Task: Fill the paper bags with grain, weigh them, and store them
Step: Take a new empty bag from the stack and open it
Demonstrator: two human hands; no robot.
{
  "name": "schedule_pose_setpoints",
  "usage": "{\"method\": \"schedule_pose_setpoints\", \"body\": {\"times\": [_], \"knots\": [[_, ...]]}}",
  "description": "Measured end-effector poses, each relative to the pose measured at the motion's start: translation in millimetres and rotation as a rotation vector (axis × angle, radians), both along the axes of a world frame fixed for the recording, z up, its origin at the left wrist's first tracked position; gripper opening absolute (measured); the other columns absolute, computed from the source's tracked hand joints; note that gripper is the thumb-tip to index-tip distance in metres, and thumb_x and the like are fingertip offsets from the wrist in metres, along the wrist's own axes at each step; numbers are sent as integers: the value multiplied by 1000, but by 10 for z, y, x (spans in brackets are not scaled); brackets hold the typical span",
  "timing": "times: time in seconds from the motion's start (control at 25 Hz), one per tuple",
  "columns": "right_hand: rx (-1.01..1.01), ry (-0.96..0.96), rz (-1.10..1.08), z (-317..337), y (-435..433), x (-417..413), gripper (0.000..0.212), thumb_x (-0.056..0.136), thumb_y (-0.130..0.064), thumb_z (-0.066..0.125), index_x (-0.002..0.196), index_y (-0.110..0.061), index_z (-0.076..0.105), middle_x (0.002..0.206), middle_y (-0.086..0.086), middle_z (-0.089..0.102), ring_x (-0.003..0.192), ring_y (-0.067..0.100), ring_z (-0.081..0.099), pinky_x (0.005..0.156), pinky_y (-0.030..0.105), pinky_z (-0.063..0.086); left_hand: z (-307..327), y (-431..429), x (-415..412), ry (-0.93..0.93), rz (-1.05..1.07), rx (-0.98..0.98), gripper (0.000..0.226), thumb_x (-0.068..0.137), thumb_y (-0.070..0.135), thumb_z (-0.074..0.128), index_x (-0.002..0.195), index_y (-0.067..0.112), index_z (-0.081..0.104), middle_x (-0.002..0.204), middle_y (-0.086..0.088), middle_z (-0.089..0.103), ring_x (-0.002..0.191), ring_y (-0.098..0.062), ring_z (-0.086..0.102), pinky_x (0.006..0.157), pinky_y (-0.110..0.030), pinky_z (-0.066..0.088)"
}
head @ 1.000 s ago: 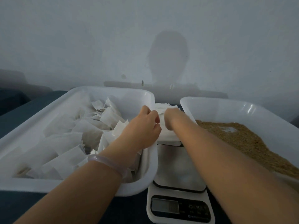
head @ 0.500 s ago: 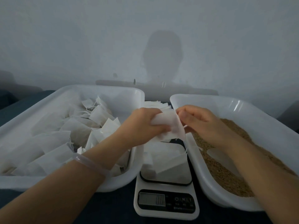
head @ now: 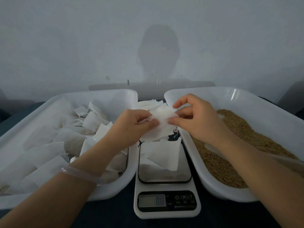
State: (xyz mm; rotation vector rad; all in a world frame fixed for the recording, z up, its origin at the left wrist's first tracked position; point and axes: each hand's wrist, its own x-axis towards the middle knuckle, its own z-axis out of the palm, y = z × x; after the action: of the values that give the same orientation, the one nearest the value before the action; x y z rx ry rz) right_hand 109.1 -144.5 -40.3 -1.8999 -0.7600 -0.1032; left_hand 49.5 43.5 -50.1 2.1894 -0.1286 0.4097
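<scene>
Above the scale (head: pixel 164 177), paper bag (head: pixel 162 123) pinched between fingertips of left hand (head: pixel 131 127) and right hand (head: pixel 197 120).

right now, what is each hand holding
Left hand: pinches the left edge of a white paper bag.
Right hand: pinches the right edge of the same paper bag.

Hands: left hand (head: pixel 133 125) and right hand (head: pixel 196 119) pinch 1 paper bag (head: pixel 162 120)
Below: scale (head: pixel 166 191)
Right: grain tray (head: pixel 256 104)
</scene>
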Motion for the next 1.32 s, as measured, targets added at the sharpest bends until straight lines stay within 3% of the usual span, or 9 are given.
{"method": "schedule_pose_setpoints", "body": {"times": [0.24,0.36,0.44,0.56,0.8,1.0,1.12,1.24,1.32], "knots": [[-114,65,158,63,8,-111,15,70,-55,68,78,-43,67,101,-35,63,77,-8,62,72,17,49,-24,8,12,-48,27,-83,26,77,18,75,58,33,66,50,17,55,48,4,42,50,-5,32],[-104,141,125,49,20,-93,37,72,-74,43,72,-47,69,109,1,68,87,17,66,83,26,50,-31,14,1,-117,68,-38,19,74,14,77,64,25,65,59,16,61,53,3,47,55,-6,36],[-49,163,77,53,25,-78,28,86,-56,51,73,-44,72,102,13,68,76,22,65,72,25,51,-17,9,-18,-195,97,-3,27,72,10,78,63,29,61,61,19,62,56,3,50,57,-6,37],[-38,191,111,56,21,-73,19,88,-23,63,78,-36,72,77,-14,71,60,-3,59,58,10,47,-6,-23,-48,-277,96,59,34,72,5,76,63,33,57,62,25,60,60,5,53,59,-4,37],[-198,-91,14,47,-6,-77,29,81,-7,53,85,-36,49,107,-13,56,104,-2,50,87,23,42,12,13,8,-291,279,30,37,72,9,78,61,32,51,53,21,55,55,4,49,55,-5,35],[-1074,-265,328,253,-28,-188,17,81,-32,53,67,-32,61,130,-16,51,136,7,20,117,34,8,18,34,-1,-329,326,9,40,72,7,78,61,31,48,50,19,52,55,6,49,54,-5,34],[-1372,-334,352,230,233,-282,29,86,-30,46,101,-18,68,116,2,62,120,22,48,102,31,36,21,36,14,-345,328,10,39,72,7,77,62,31,47,54,16,50,55,7,49,54,-4,34],[-1587,-345,348,121,467,-244,40,91,-14,42,130,-15,51,122,6,57,114,23,52,98,30,37,20,39,7,-355,324,3,40,73,7,77,62,31,47,54,15,49,54,5,48,54,-6,35],[-1715,-315,363,71,623,-150,36,94,-12,43,129,-10,51,121,8,55,101,24,54,71,29,44,21,35,5,-352,335,4,40,73,8,77,62,32,46,54,15,49,55,6,48,54,-6,35]]}}
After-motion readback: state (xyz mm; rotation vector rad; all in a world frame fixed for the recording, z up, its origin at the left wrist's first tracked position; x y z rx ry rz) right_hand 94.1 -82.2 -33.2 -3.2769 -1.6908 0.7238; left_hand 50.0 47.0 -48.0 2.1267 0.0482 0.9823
